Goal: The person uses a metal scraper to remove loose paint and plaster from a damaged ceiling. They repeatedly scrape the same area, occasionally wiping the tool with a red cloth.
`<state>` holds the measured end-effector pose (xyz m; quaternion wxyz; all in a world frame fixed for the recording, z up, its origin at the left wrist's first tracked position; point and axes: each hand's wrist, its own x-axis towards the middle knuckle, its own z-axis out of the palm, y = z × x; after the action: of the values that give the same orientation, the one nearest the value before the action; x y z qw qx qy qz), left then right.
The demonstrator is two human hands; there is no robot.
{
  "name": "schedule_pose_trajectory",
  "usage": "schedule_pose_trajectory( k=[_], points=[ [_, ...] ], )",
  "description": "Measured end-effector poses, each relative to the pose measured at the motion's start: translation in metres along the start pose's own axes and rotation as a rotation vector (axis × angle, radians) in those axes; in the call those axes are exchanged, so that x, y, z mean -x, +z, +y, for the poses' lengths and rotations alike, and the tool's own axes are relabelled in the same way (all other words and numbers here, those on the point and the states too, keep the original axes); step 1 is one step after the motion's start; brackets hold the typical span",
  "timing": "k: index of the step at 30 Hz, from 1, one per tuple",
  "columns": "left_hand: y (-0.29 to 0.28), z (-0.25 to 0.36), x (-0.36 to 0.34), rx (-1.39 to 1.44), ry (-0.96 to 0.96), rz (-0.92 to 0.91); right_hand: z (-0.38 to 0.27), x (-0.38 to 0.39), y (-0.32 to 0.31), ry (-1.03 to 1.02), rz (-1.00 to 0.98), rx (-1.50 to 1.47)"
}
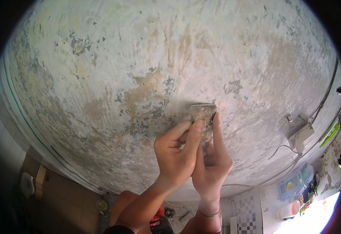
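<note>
A scraper with a stained, brownish-grey blade is held up close to a blotchy, patched plaster wall. Pale material lines its upper edge; whether that edge touches the wall I cannot tell. Gripping the blade's lower part from the left is my left hand, its thumb flat on the face. My right hand closes round the lower part of the tool, with the index finger stretched up along the blade's right edge. My fingers hide the handle.
A white electrical box with loose cable juts from the wall at the right. Below it, a blue basket and a white tub stand on a ledge. A brown tiled floor lies lower left.
</note>
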<state>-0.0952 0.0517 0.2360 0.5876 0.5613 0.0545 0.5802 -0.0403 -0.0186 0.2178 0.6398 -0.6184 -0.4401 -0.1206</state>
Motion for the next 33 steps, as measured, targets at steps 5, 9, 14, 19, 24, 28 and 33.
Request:
schedule_pose_trajectory(
  k=[5, 9, 14, 19, 24, 28, 33],
  points=[
    [0.0, 0.0, 0.001, 0.003, 0.005, 0.011, 0.001, 0.002, 0.002, -0.017, 0.007, -0.032],
    [-0.001, -0.002, -0.001, -0.006, -0.019, 0.002, 0.006, 0.001, 0.006, -0.006, 0.028, -0.048],
    [0.002, -0.002, -0.004, 0.004, -0.056, 0.035, 0.009, -0.003, 0.01, -0.043, 0.068, 0.015],
    [0.004, 0.001, 0.0, 0.006, -0.085, 0.064, -0.001, -0.003, 0.006, -0.013, 0.023, 0.018],
    [0.004, -0.007, -0.001, 0.015, -0.049, 0.049, -0.001, -0.005, 0.0, 0.007, 0.024, 0.0],
    [0.008, -0.011, 0.003, -0.002, -0.048, -0.064, 0.008, 0.007, -0.005, -0.009, 0.077, -0.045],
    [0.023, -0.017, 0.016, -0.112, -0.1, -0.109, 0.03, 0.019, -0.022, 0.085, 0.055, -0.134]
  ],
)
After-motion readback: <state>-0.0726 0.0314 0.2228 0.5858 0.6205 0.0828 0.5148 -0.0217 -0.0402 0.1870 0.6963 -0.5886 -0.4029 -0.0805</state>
